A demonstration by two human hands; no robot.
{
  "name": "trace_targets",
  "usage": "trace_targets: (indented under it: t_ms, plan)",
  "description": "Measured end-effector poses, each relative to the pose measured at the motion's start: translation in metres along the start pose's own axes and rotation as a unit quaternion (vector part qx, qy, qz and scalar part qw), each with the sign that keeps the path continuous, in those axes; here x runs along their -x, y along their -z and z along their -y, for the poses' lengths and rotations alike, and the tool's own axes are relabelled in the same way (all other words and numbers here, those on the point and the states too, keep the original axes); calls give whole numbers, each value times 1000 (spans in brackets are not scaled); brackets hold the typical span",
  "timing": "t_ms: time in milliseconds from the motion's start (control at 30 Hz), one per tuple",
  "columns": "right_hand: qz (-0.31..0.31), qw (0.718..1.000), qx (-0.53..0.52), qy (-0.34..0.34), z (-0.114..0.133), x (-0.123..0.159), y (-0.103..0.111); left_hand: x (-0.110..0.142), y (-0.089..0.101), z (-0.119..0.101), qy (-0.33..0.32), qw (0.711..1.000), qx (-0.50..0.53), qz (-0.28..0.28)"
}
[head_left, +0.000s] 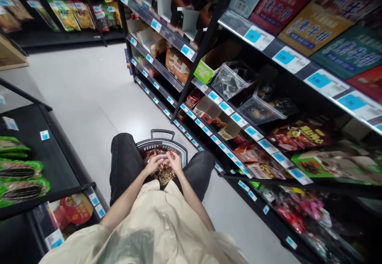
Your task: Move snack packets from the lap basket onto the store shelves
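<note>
Filling the grey plastic basket (184, 149), which has a rounded rim and a row of small openings beneath its far edge, is a heap of glossy, clear-wrapped brown packets (164, 175). Their film catches the light in bright specks; the wrapping looks golden-brown toward the basket's near edge and darker, reddish-brown toward its far left edge. Any print is too small to read. A dark, looped plastic handle (162, 132) stands at the middle of the far edge. The basket sits between two knees in black trousers (124, 164). Over its middle, the bare left hand (154, 164) and bare right hand (174, 162) come close together, fingers bent, right at the packets; I cannot tell whether either grip is closed on one.
</note>
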State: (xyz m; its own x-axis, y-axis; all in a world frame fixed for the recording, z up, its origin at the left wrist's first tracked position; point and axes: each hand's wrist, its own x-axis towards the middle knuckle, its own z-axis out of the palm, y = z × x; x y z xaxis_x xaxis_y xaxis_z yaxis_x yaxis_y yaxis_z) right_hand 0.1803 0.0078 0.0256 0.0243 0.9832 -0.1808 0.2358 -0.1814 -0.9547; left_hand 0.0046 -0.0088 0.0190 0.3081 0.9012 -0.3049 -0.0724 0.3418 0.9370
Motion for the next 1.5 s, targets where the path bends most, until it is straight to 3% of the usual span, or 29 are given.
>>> trace_targets:
  t_ms: [100, 267, 400, 700, 1067, 1333, 1400, 1500]
  plan:
    - [-24, 999, 18, 14, 9, 2, 6, 0, -2, -4, 15, 998, 45, 27]
    - [31, 982, -169, -75, 19, 3, 11, 1, -2, -9, 23, 996, 89, -20]
    - [57, 972, -213, -86, 25, 6, 12, -1, -1, -8, 44, 990, 130, -23]
    - [107, 977, -167, -84, 47, 3, 16, -2, -2, -11, 55, 987, 153, -2]
    - [200, 969, -88, -116, 72, -34, 35, 1, -2, -25, 49, 986, 161, 19]
    - [323, 936, 12, -136, 87, -68, 46, -3, -6, -15, 76, 979, 171, 76]
    - [313, 942, 29, -115, 104, -82, 58, -4, -7, -11, 89, 980, 165, 59]
    - [203, 978, 31, -38, 140, -111, 82, -7, -6, -3, 107, 987, 117, 19]
